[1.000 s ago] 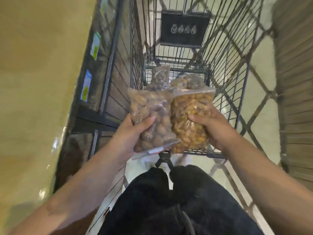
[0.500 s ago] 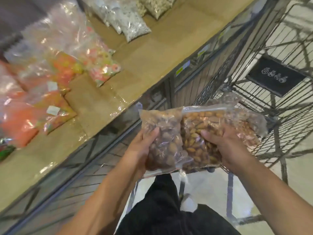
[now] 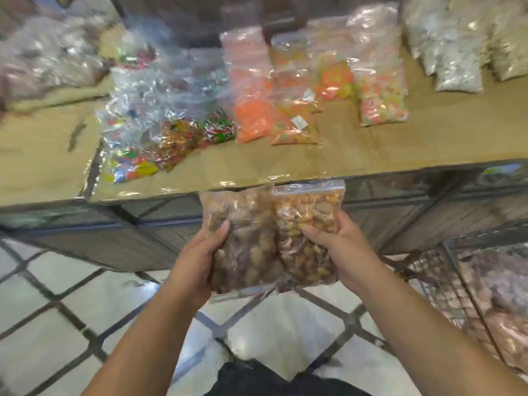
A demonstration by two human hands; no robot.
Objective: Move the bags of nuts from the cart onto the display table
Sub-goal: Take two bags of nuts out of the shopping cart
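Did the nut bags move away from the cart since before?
Yes. The bags of nuts moved left, off the cart, up to the display table edge, held by the left hand and right hand.

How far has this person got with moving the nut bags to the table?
Done: two bags are out of the cart. In hand: the left hand grips the darker nut bag, the right hand the golden nut bag, both held short of the display table. Left: set them on its bare top, then fetch the blurred bags that seem to lie in the cart.
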